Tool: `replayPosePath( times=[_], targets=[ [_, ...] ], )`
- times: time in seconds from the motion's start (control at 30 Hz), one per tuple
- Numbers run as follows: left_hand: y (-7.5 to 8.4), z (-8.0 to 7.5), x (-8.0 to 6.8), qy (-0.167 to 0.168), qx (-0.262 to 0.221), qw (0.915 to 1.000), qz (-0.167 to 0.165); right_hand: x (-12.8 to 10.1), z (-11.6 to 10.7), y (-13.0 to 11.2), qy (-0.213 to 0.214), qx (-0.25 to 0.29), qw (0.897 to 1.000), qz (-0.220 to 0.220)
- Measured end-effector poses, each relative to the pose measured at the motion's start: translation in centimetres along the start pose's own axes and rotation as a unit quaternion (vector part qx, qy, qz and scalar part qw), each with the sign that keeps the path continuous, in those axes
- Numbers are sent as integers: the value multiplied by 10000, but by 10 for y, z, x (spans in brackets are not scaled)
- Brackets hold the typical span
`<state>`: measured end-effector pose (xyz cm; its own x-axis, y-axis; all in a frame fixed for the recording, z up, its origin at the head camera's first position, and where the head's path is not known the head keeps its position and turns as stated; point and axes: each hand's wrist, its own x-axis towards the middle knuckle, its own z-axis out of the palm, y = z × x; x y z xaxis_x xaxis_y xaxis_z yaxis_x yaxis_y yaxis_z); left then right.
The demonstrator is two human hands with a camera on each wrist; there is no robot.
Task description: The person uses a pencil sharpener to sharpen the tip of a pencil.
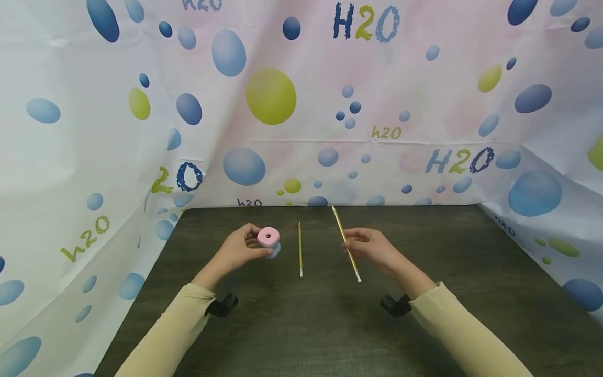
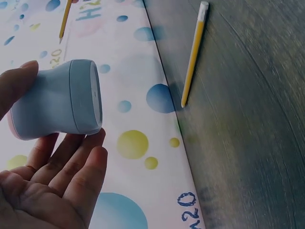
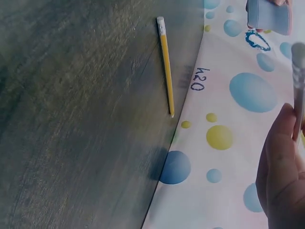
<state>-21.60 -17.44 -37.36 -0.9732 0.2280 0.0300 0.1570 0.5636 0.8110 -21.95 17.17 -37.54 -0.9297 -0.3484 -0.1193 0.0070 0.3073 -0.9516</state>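
Observation:
My left hand [image 1: 245,247] grips a small sharpener [image 1: 269,241] with a pink top and a pale blue body, lifted above the dark table [image 1: 330,324]. The left wrist view shows its blue base [image 2: 62,100] held between thumb and fingers [image 2: 71,176]. My right hand [image 1: 360,246] pinches a yellow pencil [image 1: 345,242] near its middle, white eraser end toward me, tip pointing up and away. That pencil is a blur [image 3: 299,90] beside the right hand [image 3: 283,176]. A second yellow pencil [image 1: 300,250] lies flat on the table between both hands, untouched.
A bubble-patterned "H2O" backdrop [image 1: 301,104] walls the table at the back and both sides. The lying pencil [image 2: 193,57] [image 3: 166,62] points its tip at the back wall. Black wrist camera mounts [image 1: 395,305] sit on both sleeves.

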Motion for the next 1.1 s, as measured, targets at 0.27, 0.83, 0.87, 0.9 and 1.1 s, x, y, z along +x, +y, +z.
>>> replayPosePath(
  times=[0.27, 0.83, 0.87, 0.9, 1.1],
  targets=[
    [8, 1, -12, -16, -219, 9997, 136, -16, 1, -2, 50, -262, 9995, -138],
    [19, 5, -25, -294, -715, 9959, 469, -33, -5, -4, -4, -353, 9991, -237],
    [20, 5, -25, -307, -728, 9956, 501, -33, -5, -4, -16, -387, 9988, -289],
    [20, 5, -25, -315, -720, 9955, 523, -34, -6, -4, -28, -421, 9985, -337],
    [22, 8, -23, -385, -634, 9959, 523, -37, -9, -7, -76, -622, 9967, -506]
  ],
)
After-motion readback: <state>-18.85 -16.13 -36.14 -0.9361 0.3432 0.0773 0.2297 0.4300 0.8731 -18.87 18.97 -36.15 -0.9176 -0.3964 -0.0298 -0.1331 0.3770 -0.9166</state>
